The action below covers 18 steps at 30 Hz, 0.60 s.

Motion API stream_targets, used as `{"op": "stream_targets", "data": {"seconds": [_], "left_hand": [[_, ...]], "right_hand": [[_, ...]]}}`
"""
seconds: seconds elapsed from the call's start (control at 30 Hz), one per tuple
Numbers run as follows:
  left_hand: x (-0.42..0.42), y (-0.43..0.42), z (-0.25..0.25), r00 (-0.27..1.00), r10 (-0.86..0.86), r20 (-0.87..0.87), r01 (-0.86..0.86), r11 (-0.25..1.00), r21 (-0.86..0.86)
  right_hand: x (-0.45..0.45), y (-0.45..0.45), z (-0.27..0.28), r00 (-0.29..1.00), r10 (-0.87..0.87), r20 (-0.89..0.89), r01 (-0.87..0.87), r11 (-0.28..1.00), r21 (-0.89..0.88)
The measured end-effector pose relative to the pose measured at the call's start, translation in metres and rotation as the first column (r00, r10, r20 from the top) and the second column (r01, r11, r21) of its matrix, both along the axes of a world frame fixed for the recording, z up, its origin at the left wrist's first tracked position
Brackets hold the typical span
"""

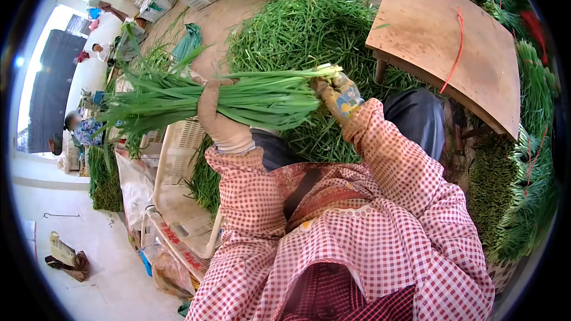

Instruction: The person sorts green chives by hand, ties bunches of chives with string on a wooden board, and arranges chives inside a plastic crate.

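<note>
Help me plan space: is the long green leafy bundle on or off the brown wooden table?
Off: the left hand grips the bundle, visibly apart from the table.

Working remotely, I log the bundle of long, slender leaves (267,104) as bright green, with whitish stem ends. On the left hand (211,110) I note a beige cloth glove with whitish cuff; on the right hand (338,96), a yellow-tan glove with blue patches. Further colours recorded: loose cloth smock (357,235), red-and-white check; smooth trousers (423,120), black; flat wooden tabletop (428,32), tan-brown; thin cord (461,44), orange-red; slotted plastic crate (168,181), off-white.
</note>
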<state>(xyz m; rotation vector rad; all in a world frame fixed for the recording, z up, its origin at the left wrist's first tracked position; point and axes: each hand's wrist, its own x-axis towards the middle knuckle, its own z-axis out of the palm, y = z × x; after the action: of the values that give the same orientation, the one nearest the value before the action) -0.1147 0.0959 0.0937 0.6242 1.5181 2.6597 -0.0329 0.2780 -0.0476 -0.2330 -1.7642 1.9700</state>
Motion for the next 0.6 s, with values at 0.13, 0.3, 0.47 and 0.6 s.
{"op": "stream_targets", "data": {"seconds": [0.13,0.3,0.47,0.6], "left_hand": [[-0.015,-0.006,0.002,0.940,-0.121,0.320,0.083,0.988,0.128],[-0.014,0.001,0.001,0.915,0.126,0.383,-0.138,0.990,0.003],[-0.039,-0.019,-0.012,0.873,-0.024,0.487,-0.026,0.995,0.097],[-0.023,0.008,-0.007,0.879,0.033,0.475,-0.047,0.999,0.017]], "right_hand": [[0.019,-0.004,0.022,0.995,-0.083,0.053,0.073,0.982,0.174],[0.039,0.037,0.057,0.838,-0.293,0.461,0.313,0.949,0.035],[0.054,0.092,0.026,0.967,0.105,-0.234,-0.247,0.627,-0.738],[0.043,0.046,0.113,0.961,-0.104,0.257,-0.090,0.759,0.644]]}}
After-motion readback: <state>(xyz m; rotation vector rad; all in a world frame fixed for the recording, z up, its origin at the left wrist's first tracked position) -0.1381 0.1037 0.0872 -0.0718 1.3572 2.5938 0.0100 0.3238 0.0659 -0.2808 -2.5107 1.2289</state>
